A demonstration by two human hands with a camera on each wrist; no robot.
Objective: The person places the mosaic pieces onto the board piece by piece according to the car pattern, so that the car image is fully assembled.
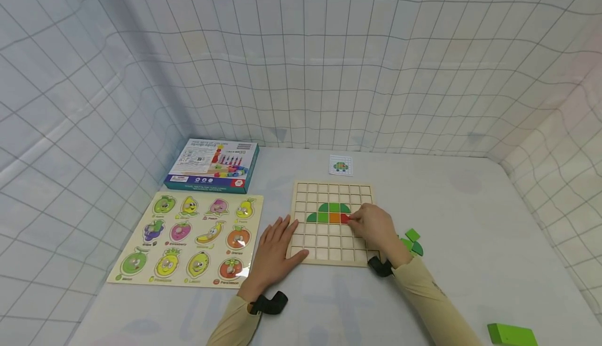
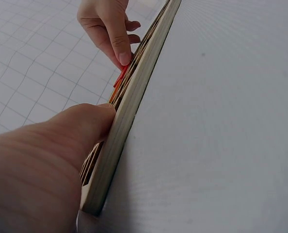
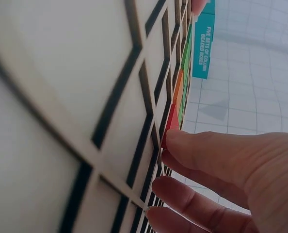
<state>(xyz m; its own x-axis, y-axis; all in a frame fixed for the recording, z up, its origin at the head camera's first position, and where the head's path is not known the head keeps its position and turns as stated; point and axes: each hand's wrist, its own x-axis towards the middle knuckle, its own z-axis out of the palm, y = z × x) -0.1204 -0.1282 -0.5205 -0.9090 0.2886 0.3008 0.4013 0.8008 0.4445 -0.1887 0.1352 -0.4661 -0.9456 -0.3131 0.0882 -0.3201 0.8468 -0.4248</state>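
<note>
In the head view a wooden grid board (image 1: 315, 254) lies on the table, with several green tiles (image 1: 334, 207) and an orange tile (image 1: 334, 218) set in its cells. My right hand (image 1: 374, 227) pinches a red tile (image 1: 345, 218) between thumb and forefinger, right beside the orange one; the left wrist view shows the same red tile (image 2: 120, 77) partly sticking up from the grid. Resting on the board's left side, my left hand (image 1: 277, 249) has its fingers extended, the thumb (image 2: 98, 116) over the near edge.
Several loose green tiles (image 1: 413, 234) lie right of the board, partly behind my right wrist. Behind the board is a small picture card (image 1: 340, 165). A fruit puzzle board (image 1: 188, 241) and a boxed toy set (image 1: 197, 165) occupy the left; a green block (image 1: 512, 334) sits front right.
</note>
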